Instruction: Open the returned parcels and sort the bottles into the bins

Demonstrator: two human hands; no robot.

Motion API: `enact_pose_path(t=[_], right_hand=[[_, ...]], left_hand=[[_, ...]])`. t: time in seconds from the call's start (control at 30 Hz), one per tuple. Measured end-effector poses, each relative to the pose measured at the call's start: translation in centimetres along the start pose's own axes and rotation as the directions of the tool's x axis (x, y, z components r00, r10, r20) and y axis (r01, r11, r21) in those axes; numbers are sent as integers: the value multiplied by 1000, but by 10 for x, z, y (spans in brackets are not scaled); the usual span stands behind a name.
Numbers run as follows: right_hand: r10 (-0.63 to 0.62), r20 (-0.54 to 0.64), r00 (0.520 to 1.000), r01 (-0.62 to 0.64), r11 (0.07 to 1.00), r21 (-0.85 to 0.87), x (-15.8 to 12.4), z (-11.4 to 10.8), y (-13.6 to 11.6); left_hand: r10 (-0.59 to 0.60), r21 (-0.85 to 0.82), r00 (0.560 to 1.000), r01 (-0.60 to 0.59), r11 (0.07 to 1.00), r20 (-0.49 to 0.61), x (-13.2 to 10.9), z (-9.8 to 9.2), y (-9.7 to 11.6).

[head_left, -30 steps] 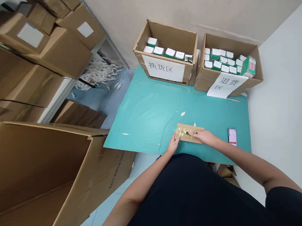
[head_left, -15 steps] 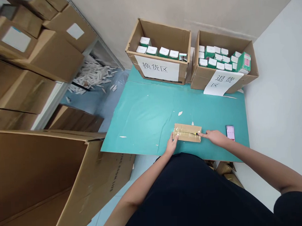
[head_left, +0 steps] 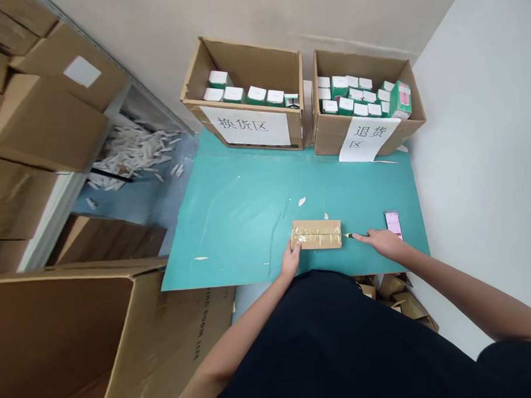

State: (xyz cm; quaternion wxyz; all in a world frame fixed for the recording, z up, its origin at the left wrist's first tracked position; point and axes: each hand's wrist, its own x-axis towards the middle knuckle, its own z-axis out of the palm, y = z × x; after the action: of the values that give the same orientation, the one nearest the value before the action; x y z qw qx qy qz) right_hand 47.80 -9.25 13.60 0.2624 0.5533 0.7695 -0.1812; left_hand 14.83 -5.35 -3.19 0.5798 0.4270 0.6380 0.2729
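Note:
A small taped cardboard box (head_left: 317, 234) lies flat on the green table (head_left: 230, 206), with a lengthwise line along the tape on its top. My left hand (head_left: 290, 260) grips the box's left end, thumb on top. In my right hand (head_left: 383, 242) is a black and yellow utility knife (head_left: 354, 235). Its tip points at the right end of the box, slightly apart from it. The fingers of my right hand are closed round the handle.
Two open cartons, one left (head_left: 249, 129) and one right (head_left: 333, 137), hold green-and-white boxes at the back. A phone (head_left: 393, 223) lies on the right. Stacked cartons (head_left: 46, 120) and a large open carton (head_left: 166, 332) stand left. A wall borders the table's right side.
My right hand has drawn the knife rightward off the box top, past its right end. My left hand still holds the box. The whole view has shifted slightly.

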Motion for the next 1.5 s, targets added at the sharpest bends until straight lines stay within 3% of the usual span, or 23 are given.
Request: enact_pose_path(t=[0.1,0.2,0.27,0.37,0.43,0.5,0.6,0.67,0.8,0.97,1.2,1.33,1.5], right_hand=[[88,-16,996,-87,992,91,-16,20,0],[190,-43,981,-169,941,292,-28,51,-9],[277,-89,957,-202,853,482,-29,73,-21],[448,-124,886,-205,616,760,-22,99,-40],[558,-88,825,-186,416,890,-12,111,-51],[632,-11,775,-154,205,967,-3,118,-60],[668,104,737,-102,-42,994,7,123,-69],[691,125,712,-66,-111,992,12,123,-73],[727,120,676,-21,-144,989,17,118,-76],[664,114,739,-71,-92,993,20,114,-77],[625,-95,775,5,144,990,22,125,-81],[592,-136,794,25,192,981,21,130,-80],[575,-155,803,37,211,977,20,136,-77]], left_hand=[[17,60,1000,-18,998,20,0,-3,0],[2,133,999,-8,991,43,1,-9,-5],[5,199,999,-15,980,51,5,-14,-8],[123,366,990,-140,920,71,12,-24,-6],[261,499,953,-303,812,155,18,-30,1],[368,599,878,-477,643,305,25,-35,12],[389,656,758,-650,384,524,35,-36,30],[344,661,710,-702,265,615,41,-33,41],[222,659,672,-739,141,706,48,-23,60],[159,638,643,-765,85,750,48,-14,70],[202,615,637,-771,165,744,47,-13,65],[238,591,632,-774,226,738,49,-14,62],[248,586,628,-778,226,738,51,-16,60]])
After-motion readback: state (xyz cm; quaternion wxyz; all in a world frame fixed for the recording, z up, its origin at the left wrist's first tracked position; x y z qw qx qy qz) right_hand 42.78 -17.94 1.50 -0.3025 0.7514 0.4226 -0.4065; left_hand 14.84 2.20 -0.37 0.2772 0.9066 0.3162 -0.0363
